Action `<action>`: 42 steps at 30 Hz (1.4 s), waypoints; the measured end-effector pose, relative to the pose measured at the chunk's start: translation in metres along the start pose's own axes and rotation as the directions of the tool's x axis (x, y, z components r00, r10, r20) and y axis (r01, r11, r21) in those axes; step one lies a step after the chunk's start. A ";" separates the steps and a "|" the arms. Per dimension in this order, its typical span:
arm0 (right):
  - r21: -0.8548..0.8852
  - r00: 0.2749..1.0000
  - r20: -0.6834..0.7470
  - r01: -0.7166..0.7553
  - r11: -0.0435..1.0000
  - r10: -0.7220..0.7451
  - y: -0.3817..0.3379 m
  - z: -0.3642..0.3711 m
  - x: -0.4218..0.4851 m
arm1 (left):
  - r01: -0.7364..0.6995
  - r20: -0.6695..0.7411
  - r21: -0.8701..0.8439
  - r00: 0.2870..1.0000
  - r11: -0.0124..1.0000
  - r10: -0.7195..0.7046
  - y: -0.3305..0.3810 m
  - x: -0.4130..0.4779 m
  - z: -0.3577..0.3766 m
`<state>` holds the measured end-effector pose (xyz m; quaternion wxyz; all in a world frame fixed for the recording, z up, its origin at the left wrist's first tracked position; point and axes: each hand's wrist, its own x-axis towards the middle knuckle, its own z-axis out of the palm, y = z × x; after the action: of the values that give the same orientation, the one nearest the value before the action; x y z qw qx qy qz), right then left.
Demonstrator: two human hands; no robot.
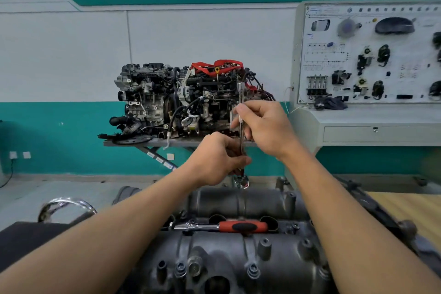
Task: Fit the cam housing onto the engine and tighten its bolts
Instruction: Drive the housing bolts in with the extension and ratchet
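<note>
The dark grey cam housing [238, 255] lies on the engine right below me, with several bolts standing in its bosses. A long silver extension bar [240, 93] stands upright over the housing's far edge. My right hand [265, 126] pinches the bar's upper shaft. My left hand [217, 160] grips the bar lower down, and the bar's lower tip is partly hidden behind it. A ratchet with a red and black handle [229, 226] rests across the middle of the housing, and neither hand touches it.
Two display engines [186, 100] sit on a grey stand against the teal and white wall. A grey training panel with car parts [372, 55] stands at the right. A wooden surface [410, 212] shows at the right, a chrome-edged part [66, 205] at the left.
</note>
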<state>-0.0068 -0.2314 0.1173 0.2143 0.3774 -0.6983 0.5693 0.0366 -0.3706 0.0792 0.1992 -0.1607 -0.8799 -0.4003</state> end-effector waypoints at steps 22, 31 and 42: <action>0.233 0.997 0.070 -0.030 0.972 0.014 0.006 -0.006 -0.009 | 0.002 0.013 0.017 1.000 1.000 -0.002 -0.006 -0.007 0.000; 0.263 0.999 0.004 -0.053 0.963 0.054 0.006 -0.006 -0.011 | -0.068 -0.134 -0.036 0.989 0.997 0.062 0.004 -0.007 0.001; 0.205 0.998 -0.027 -0.047 0.978 0.054 0.005 -0.009 -0.013 | -0.109 -0.220 -0.015 0.970 0.994 0.103 0.008 -0.009 -0.001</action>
<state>-0.0039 -0.2185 0.1070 0.1711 0.3701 -0.6419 0.6494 0.0481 -0.3676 0.0811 0.3138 -0.1652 -0.8374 -0.4160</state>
